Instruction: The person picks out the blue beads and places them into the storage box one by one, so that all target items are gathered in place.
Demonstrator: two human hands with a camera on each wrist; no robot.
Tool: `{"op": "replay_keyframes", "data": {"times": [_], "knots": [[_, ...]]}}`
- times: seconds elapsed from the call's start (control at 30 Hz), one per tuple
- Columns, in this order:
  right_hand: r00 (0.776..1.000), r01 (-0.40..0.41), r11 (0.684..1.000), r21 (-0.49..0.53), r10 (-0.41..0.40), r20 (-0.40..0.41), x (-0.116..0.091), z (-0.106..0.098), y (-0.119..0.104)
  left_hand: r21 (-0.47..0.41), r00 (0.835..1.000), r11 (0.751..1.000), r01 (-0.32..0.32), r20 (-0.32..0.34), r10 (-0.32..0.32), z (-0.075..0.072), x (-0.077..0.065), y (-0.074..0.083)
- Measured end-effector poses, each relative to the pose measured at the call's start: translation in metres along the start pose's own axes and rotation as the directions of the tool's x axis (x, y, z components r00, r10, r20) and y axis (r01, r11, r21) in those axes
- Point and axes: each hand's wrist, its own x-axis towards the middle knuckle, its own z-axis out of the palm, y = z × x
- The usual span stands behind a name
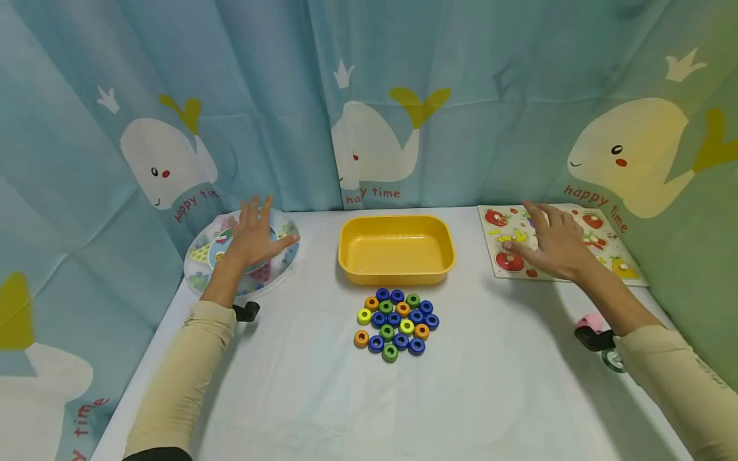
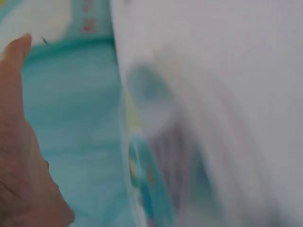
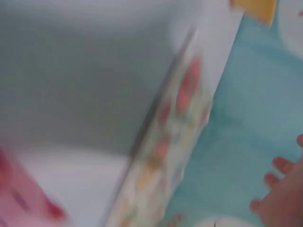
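My left hand [image 1: 252, 241] is raised with its fingers spread, over the round clear case of beads [image 1: 198, 274] in the head view. It holds nothing. On the other side, my right hand [image 1: 556, 246] hovers with parted fingers, overlapping the wooden fruit puzzle board [image 1: 576, 211]. Nothing is in its grasp. In the left wrist view the bead case [image 2: 173, 156] is blurred below the left hand [image 2: 23, 156]. The right wrist view catches the right hand [image 3: 284, 194] at its edge, the puzzle board [image 3: 161, 146] smeared by motion.
A yellow rectangular tray [image 1: 396, 280] stands at the back middle of the white table [image 1: 357, 410]. In front of it lie several small rings [image 1: 401, 341] in blue, green, orange and yellow. A pink object [image 1: 590, 321] sits by the right wrist. Whale-print curtains [image 1: 277, 128] enclose the table.
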Motion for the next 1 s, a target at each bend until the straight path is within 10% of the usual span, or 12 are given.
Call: {"op": "replay_keyframes", "data": {"times": [0.2,0.33,0.47,0.87,1.0], "knots": [[0.993,0.115,0.889,0.443,-0.1,-0.057,-0.033,0.02,-0.059,-0.385,0.998,0.922,-0.054,-0.001,0.057,0.016,-0.019,0.054],[0.995,0.048,0.765,0.642,-0.094,0.037,-0.053,0.04,-0.092,-0.602,0.996,0.795,-0.078,-0.021,0.082,0.033,-0.027,0.086],[0.982,-0.073,0.684,0.726,-0.079,0.172,-0.065,0.061,-0.112,-0.665,0.996,0.742,-0.078,-0.021,0.087,0.051,-0.03,0.102],[0.951,-0.185,0.669,0.72,-0.062,0.302,-0.075,0.094,-0.126,-0.727,0.999,0.686,-0.032,0.002,0.048,0.079,-0.036,0.11],[0.956,-0.142,0.725,0.674,-0.078,0.284,-0.074,0.096,-0.128,-0.738,0.999,0.675,-0.022,0.013,0.047,0.08,-0.035,0.113]]}}
